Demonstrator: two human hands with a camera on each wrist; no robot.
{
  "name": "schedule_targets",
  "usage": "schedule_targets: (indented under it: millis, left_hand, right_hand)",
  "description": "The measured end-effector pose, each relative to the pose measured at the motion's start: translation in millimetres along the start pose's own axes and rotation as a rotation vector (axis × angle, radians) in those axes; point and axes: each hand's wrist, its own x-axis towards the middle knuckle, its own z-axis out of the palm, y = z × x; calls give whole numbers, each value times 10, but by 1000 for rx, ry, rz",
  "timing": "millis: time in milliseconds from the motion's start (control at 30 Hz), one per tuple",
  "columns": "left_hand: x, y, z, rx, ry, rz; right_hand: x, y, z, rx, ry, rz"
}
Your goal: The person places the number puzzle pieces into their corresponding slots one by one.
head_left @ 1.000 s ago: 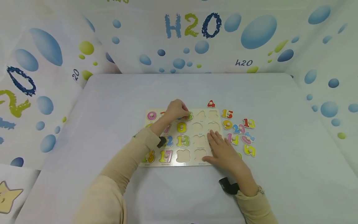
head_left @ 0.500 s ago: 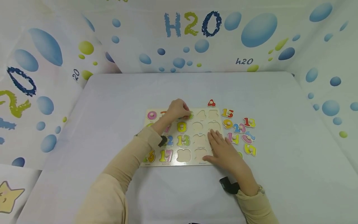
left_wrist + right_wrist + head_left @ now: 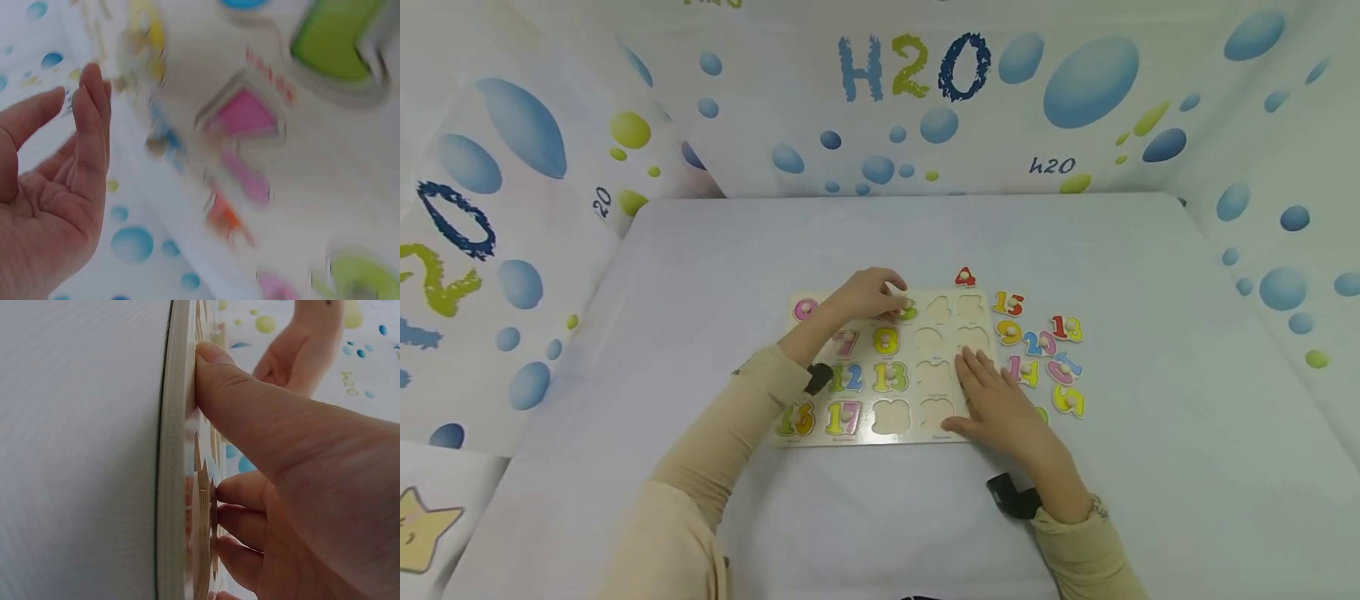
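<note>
A wooden number puzzle board (image 3: 917, 435) lies on the white table, its left columns filled with knobbed number pieces and several recesses bare on the right. My left hand (image 3: 867, 297) hovers over the board's back row, thumb and fingers spread apart, beside a green number 3 piece (image 3: 911, 310) sitting in the board. Nothing is between the left fingers (image 3: 91, 140) in the left wrist view. My right hand (image 3: 1000, 407) lies flat at the board's right edge; the right wrist view shows its thumb (image 3: 219, 369) on the board's near side and the other fingertips on its face.
Loose pieces lie right of the board: a red 4 (image 3: 965, 277) behind it, a 15 (image 3: 1008, 303), a 9 (image 3: 1008, 333), a 20 (image 3: 1040, 342), a 14 (image 3: 1023, 371) and a yellow 5 (image 3: 1068, 401). A green piece (image 3: 1042, 414) is partly hidden by the right hand.
My left thumb and fingers have parted from the green 3 piece, and the hand has shifted slightly left. The right hand stays in place on the board.
</note>
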Motion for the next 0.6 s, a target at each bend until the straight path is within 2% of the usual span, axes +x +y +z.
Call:
schedule_targets:
  millis: [67,167,300,600]
  left_hand:
    - [-104,-36,-138,-52,-14,36]
    - [-271,-88,-299,-142,-1,55]
    - [-481,-215,-432,-207,36,19]
    - [-817,-614,-564,-200,108,-21]
  right_hand:
    - [14,-3,17,-2,-4,5]
    - [5,9,36,-9,-9,17]
    - [-5,19,48,-7,-4,9]
    - [12,20,51,-34,10,2]
